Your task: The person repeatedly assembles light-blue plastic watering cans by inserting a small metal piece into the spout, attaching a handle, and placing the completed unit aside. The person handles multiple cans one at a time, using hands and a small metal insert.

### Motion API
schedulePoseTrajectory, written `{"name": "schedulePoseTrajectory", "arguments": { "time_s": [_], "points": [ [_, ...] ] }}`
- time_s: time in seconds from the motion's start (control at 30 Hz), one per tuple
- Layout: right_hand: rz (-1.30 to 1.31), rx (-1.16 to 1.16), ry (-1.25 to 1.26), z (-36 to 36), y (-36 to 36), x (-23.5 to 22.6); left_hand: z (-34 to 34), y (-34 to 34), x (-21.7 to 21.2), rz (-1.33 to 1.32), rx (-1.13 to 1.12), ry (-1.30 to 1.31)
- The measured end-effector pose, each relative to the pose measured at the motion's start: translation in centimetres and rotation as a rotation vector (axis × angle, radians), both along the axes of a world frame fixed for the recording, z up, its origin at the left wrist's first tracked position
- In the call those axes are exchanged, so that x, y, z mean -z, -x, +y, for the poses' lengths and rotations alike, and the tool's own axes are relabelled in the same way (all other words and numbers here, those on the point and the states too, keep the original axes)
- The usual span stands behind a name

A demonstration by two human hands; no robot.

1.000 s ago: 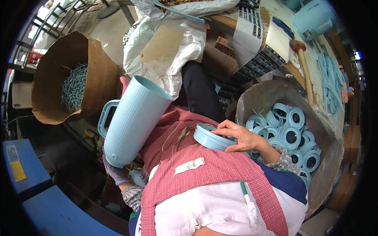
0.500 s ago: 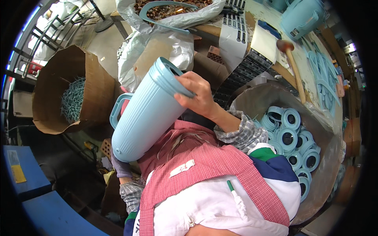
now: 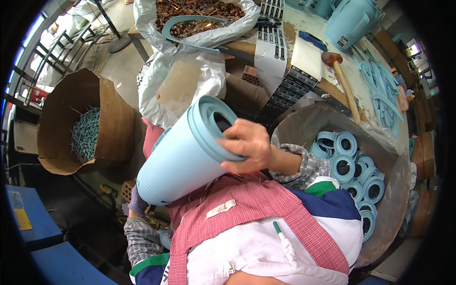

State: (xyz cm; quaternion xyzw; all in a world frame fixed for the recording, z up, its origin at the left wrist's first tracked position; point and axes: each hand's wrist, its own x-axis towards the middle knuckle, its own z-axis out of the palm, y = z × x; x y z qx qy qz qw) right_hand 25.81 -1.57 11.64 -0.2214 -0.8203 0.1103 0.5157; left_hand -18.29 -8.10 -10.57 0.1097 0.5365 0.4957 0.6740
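A light-blue plastic thermos jug (image 3: 178,154) lies tilted across my lap, its open mouth up and to the right, its base down and to the left. Around the mouth sits a ring-shaped collar (image 3: 212,129) with a dark opening. My right hand (image 3: 249,145) is closed over the collar's right edge, fingers reaching toward the opening. Near the base, my left hand (image 3: 137,203) shows only as a patch of greyish-purple glove; its fingers are hidden behind the jug.
To the right, a lined bin (image 3: 297,124) holds several light-blue rings (image 3: 343,167). A cardboard drum (image 3: 114,123) of thin blue strips stands left. On the bench lie a mallet (image 3: 344,80), handles (image 3: 380,90) and another jug (image 3: 349,28). A bag of brown pieces (image 3: 204,16) is ahead.
The jug's mouth has swung down and turned toward me, showing more of the collar. My right hand has moved down with it. The jug's handle has turned mostly out of sight.
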Motion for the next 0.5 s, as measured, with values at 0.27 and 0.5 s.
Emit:
{"name": "schedulePoseTrajectory", "arguments": {
  "time_s": [0.27, 0.5],
  "points": [
    [-0.059, 0.207, -0.235, 4.1, 0.5, -1.2, 3.7, -3.3, -1.6, 0.185, -0.178, -0.397],
    [0.112, 0.151, -0.098, 3.1, 2.0, -1.4, 4.3, -4.9, -10.1, 0.214, -0.299, -0.402]
  ]
}}
